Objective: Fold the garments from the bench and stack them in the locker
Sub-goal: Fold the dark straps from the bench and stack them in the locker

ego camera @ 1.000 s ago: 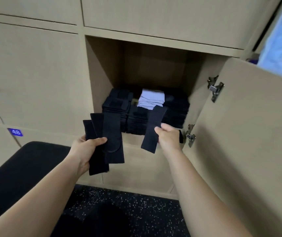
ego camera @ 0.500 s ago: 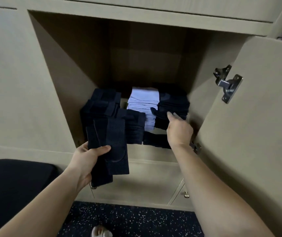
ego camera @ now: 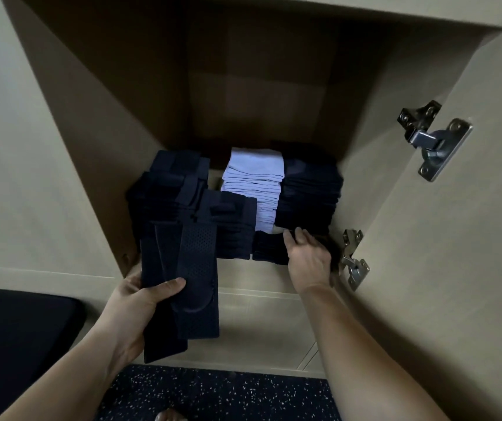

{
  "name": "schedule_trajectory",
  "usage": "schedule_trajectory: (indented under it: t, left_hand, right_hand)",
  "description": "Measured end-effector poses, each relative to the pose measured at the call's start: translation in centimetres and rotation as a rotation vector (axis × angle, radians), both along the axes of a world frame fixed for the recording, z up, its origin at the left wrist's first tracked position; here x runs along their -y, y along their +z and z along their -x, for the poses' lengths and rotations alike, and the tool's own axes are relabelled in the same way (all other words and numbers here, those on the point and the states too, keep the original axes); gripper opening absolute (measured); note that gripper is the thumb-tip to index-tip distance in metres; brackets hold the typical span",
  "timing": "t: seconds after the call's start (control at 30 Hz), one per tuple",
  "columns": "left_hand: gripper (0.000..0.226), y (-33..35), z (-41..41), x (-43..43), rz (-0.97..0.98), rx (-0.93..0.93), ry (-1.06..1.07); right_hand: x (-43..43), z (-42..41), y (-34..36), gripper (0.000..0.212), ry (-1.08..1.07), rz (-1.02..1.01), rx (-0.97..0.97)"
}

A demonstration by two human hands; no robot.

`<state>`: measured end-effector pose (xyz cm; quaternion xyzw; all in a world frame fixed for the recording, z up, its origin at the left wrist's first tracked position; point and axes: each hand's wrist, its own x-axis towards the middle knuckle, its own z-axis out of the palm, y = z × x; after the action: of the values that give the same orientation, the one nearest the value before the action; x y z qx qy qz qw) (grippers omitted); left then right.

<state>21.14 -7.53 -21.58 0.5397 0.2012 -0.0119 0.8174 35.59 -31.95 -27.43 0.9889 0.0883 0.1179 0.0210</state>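
Locker point(ego camera: 107, 132) mostly stacked; a handful left.
Left hand point(ego camera: 140, 302) grips folded garments point(ego camera: 195, 268); right hand point(ego camera: 307, 259) on front-right pile point(ego camera: 269, 247) (hold unclear).

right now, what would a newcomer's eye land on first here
The white stack stands out between dark stacks in the open locker. The left grip holds dark folded pieces before it, and the right grip touches a low dark pile at the locker's front right.
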Motion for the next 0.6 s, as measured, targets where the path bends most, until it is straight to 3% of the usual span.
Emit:
schedule_trajectory:
  t: [0.2,0.33,0.4,0.5,0.6]
  left_hand:
    - [0.034,0.3,-0.2,0.4,0.003,0.003,-0.019]
    - [0.03,0.4,-0.3,0.7,0.012,-0.018,-0.005]
    - [0.029,0.6,-0.3,0.9,0.009,-0.023,-0.003]
    - [0.031,0.8,-0.2,1.2,0.023,-0.023,0.015]
    - [0.033,1.1,0.1,1.5,0.044,-0.01,0.026]
  right_hand:
    - [0.1,0.4,-1.7,0.052,0.027,0.055,-0.038]
    - [-0.3,1.5,-1.8,0.037,-0.03,0.034,-0.033]
    - [-0.4,1.9,-1.9,0.049,-0.031,-0.004,-0.061]
    - [-1.4,3.1,-0.2,0.043,-0.025,-0.203,0.039]
    - [-4.0,5.6,3.4,0.029,-0.036,-0.636,0.007]
